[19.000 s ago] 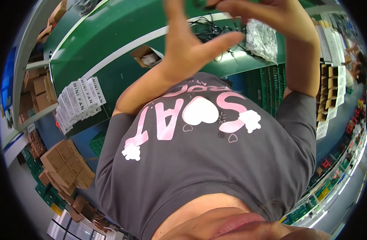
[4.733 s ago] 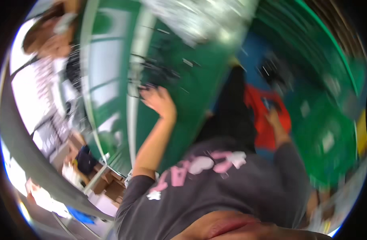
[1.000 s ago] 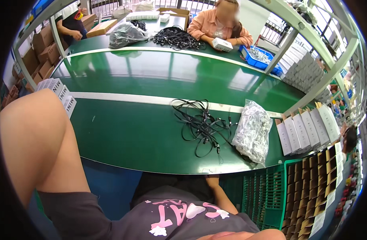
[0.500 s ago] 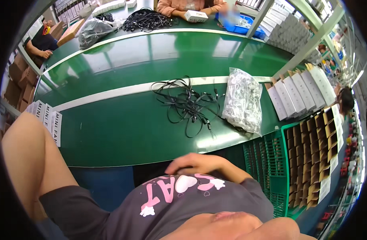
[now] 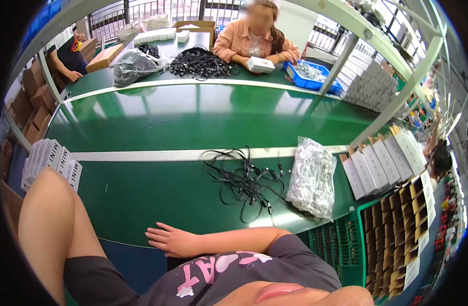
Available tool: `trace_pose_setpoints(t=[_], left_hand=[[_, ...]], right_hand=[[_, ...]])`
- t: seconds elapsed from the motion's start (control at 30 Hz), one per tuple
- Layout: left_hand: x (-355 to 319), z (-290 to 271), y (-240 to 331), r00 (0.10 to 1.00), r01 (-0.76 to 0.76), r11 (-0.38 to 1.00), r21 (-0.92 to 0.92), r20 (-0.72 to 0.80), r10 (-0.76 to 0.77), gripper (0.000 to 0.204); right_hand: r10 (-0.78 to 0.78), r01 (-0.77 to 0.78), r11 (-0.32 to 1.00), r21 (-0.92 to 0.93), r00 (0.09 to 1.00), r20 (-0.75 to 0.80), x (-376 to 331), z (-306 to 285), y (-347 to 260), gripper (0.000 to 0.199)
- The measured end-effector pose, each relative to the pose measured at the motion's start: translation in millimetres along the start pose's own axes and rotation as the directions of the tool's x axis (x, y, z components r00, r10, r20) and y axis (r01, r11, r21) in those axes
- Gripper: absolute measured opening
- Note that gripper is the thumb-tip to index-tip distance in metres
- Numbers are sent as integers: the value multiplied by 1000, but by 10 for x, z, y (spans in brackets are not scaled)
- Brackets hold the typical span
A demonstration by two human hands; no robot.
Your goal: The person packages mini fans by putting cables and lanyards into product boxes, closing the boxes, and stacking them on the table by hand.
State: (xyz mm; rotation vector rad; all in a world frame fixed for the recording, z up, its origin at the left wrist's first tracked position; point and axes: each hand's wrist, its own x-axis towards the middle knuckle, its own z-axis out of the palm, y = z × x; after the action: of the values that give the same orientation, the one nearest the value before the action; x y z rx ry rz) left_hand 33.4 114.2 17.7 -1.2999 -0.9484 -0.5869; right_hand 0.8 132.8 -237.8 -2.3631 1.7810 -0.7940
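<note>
My right hand (image 5: 168, 239) lies flat with fingers apart on the near edge of the green table (image 5: 142, 194); its forearm crosses in front of my grey shirt. It holds nothing. A tangle of black cables (image 5: 244, 178) lies on the table beyond it to the right, beside a clear plastic bag of small parts (image 5: 311, 178). My left upper arm (image 5: 50, 224) rises at the left; the left hand itself is out of the picture.
White slim boxes stand in a row at the right (image 5: 381, 163) and at the left edge (image 5: 50, 160). Across the table a person in a peach shirt handles a white box (image 5: 259, 64) near a blue tray (image 5: 308, 76) and a cable pile (image 5: 201, 61).
My right hand has slid left from my shirt front onto the table's near edge. The view has tipped up, showing more of the far side.
</note>
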Motion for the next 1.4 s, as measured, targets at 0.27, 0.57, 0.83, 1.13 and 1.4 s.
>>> trace_pose_setpoints(t=[0.27, 0.57, 0.83, 1.13, 1.4], left_hand=[[-156, -16, -144, 999, -36, 999, -19, -10, 36, 43], [-149, -119, -207, 999, -16, 1000, 9, -27, 16, 44], [-170, -130, -199, 998, -37, 999, -11, -57, 37, 45], [-61, -112, -87, 998, -57, 998, 8, -17, 57, 46], [-36, -70, -92, 997, -66, 998, -25, -29, 65, 47]], right_hand=[[-59, 51, 993, -104, 995, -77, -51, 220, 97, 77], [-49, 48, 998, -30, 999, -19, -20, 92, 80, 75], [-9, 9, 1000, -23, 1000, -7, -78, -22, 105, 71], [-10, 5, 998, 63, 997, 81, -43, -86, 41, 70], [-52, 49, 996, -70, 997, -50, -70, 57, 126, 70]])
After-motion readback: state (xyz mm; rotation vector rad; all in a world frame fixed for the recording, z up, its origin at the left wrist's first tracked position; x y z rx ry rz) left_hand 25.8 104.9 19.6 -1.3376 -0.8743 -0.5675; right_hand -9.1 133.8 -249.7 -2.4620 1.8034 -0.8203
